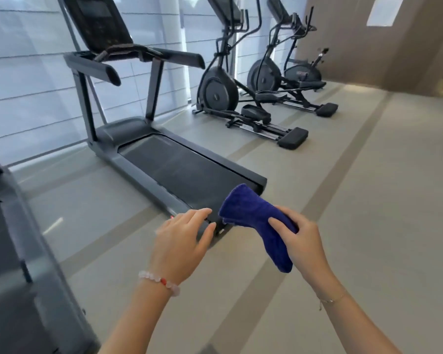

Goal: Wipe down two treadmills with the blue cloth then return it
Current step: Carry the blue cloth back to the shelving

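My right hand (301,238) grips a folded blue cloth (253,213) in the air, just above the rear end of a grey treadmill (179,169). The cloth's wide end points up and left, its narrow end hangs down. My left hand (183,236) is empty with fingers spread, hovering close to the left of the cloth, over the treadmill's rear corner. A second treadmill (16,246) shows only partly at the left edge of the view.
Two elliptical trainers (223,90) (266,70) and an exercise bike (306,70) stand in a row beyond the treadmill, along windows with blinds (23,72). Tiled floor (368,187) stretches to the right, up to a brown wall.
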Motion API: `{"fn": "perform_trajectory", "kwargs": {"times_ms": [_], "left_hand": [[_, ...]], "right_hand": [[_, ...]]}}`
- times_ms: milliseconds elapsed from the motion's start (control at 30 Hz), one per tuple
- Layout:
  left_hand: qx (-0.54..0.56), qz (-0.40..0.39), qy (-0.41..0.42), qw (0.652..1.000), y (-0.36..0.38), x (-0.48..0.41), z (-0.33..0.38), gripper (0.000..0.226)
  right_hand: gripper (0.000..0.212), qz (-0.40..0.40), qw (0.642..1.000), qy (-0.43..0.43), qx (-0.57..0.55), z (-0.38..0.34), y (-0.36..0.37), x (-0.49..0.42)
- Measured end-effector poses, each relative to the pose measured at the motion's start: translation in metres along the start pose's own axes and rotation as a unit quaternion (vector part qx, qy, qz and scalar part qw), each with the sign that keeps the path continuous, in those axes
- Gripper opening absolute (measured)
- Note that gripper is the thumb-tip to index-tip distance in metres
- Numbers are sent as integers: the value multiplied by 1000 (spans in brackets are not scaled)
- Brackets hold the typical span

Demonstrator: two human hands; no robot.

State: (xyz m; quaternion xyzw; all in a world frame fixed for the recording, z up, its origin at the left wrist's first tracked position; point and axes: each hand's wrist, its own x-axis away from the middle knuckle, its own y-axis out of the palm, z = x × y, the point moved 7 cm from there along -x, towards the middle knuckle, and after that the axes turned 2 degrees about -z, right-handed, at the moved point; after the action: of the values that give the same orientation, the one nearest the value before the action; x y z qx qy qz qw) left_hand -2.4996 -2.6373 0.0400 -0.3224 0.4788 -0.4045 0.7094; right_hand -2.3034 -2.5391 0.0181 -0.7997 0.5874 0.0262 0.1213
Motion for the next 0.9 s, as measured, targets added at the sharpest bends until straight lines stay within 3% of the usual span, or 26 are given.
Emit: {"fn": "perform_trajectory", "kwargs": {"times_ms": [333, 900], "left_hand": [[37, -90, 149, 984, 108, -104, 105, 53], [111, -113, 341, 927, 281, -366, 263, 47]], "right_hand": [[21, 182, 982, 44, 9, 44, -145, -24], [19, 399, 912, 71, 63, 93, -331, -198]]}}
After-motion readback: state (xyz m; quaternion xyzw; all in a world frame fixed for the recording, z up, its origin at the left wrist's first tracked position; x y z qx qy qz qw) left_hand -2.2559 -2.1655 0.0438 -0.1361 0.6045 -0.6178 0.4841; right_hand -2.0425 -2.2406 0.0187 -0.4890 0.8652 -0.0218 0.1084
